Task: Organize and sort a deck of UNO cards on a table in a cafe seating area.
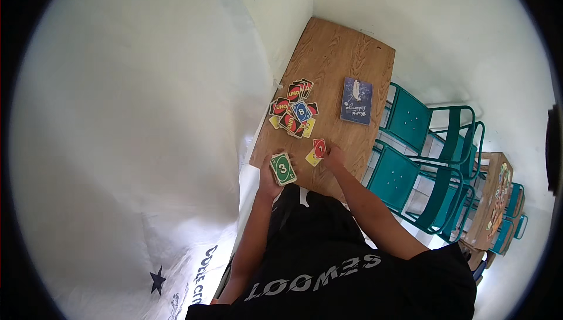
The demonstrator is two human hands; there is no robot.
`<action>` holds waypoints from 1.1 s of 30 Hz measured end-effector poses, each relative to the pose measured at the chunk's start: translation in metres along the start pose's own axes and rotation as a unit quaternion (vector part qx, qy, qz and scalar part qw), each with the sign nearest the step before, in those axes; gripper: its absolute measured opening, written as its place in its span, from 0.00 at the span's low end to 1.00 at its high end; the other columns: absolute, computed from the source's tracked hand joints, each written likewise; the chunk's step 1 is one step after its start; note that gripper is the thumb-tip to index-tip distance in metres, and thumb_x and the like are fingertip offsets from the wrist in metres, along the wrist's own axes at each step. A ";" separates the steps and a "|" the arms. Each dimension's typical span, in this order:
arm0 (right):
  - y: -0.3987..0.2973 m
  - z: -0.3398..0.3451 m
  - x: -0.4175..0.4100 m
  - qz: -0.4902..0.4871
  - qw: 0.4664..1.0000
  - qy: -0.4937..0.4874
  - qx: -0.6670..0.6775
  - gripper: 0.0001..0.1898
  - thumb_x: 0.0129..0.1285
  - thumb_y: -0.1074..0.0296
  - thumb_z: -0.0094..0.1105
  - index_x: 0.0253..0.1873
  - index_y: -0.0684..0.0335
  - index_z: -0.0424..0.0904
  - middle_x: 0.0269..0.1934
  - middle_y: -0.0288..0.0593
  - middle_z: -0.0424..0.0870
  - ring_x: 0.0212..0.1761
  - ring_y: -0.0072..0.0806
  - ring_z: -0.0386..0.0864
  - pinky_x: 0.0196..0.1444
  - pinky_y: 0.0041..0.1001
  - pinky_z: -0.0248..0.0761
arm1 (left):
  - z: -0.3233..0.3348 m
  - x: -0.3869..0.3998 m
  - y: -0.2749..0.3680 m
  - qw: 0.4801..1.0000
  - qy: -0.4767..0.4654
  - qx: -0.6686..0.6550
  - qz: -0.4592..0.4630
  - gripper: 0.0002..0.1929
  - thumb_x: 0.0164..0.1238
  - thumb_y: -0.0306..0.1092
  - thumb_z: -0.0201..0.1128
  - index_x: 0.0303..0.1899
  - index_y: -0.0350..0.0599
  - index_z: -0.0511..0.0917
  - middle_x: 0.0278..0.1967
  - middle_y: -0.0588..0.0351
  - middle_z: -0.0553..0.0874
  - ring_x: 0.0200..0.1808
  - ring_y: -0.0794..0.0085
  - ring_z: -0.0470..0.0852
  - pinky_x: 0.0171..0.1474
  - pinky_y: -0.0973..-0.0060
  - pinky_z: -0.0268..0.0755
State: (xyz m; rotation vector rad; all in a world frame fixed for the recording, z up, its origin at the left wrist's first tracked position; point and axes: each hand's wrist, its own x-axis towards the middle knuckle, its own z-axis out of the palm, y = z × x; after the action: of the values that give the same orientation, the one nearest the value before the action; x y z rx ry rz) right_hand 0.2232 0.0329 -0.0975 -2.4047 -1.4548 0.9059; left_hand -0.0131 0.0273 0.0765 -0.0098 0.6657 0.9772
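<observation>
In my left hand (267, 179) rests a thick stack of UNO cards with a green 3 card (283, 169) face up on top. My right hand (334, 157) grips the edge of a red 1 card (319, 148). A yellow card (313, 158) lies under or behind the red one, partly covered; whether it is also held is unclear. Farther up the wooden table (334, 52) is a loose, overlapping pile of UNO cards, some face down and some face up, with a blue 8 card (301, 111) on it.
A dark blue book (356, 101) lies on the table, right of the card pile. Green metal chairs (407, 120) stand along the table's right side. A second wooden table (490, 205) with small colourful items is at the far right. White walls border the table's far end and left side.
</observation>
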 end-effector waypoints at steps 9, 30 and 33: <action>-0.037 -0.090 -0.047 -0.019 0.899 -0.088 0.429 0.13 0.63 0.61 0.67 0.44 0.64 0.79 0.31 0.36 0.84 0.31 0.22 0.80 0.34 0.26 0.73 | -0.016 0.020 0.005 0.993 0.011 0.118 -0.023 0.18 0.73 0.45 0.57 0.59 0.52 0.70 0.44 0.53 0.82 0.38 0.70 0.84 0.37 0.69 0.81; -0.007 -0.038 -0.017 -0.225 0.968 0.055 -0.095 0.26 0.53 0.63 0.67 0.58 0.57 0.73 0.60 0.39 0.70 0.66 0.42 0.65 0.60 0.48 0.62 | 0.000 0.043 0.025 0.988 0.016 0.153 -0.006 0.15 0.76 0.44 0.52 0.53 0.46 0.71 0.45 0.53 0.82 0.38 0.68 0.84 0.40 0.66 0.80; 0.007 -0.036 -0.027 -0.233 0.960 0.011 -0.155 0.29 0.52 0.63 0.68 0.60 0.56 0.71 0.63 0.39 0.68 0.68 0.42 0.63 0.62 0.50 0.60 | 0.010 0.034 0.023 0.988 0.020 0.149 0.019 0.16 0.75 0.49 0.52 0.51 0.48 0.72 0.43 0.55 0.82 0.36 0.69 0.84 0.37 0.69 0.80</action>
State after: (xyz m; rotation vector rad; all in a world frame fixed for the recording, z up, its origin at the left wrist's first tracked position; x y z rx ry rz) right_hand 0.2406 0.0120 -0.0614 -2.0880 -2.1624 0.5708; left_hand -0.0130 0.0697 0.0729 0.2486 0.8462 0.9083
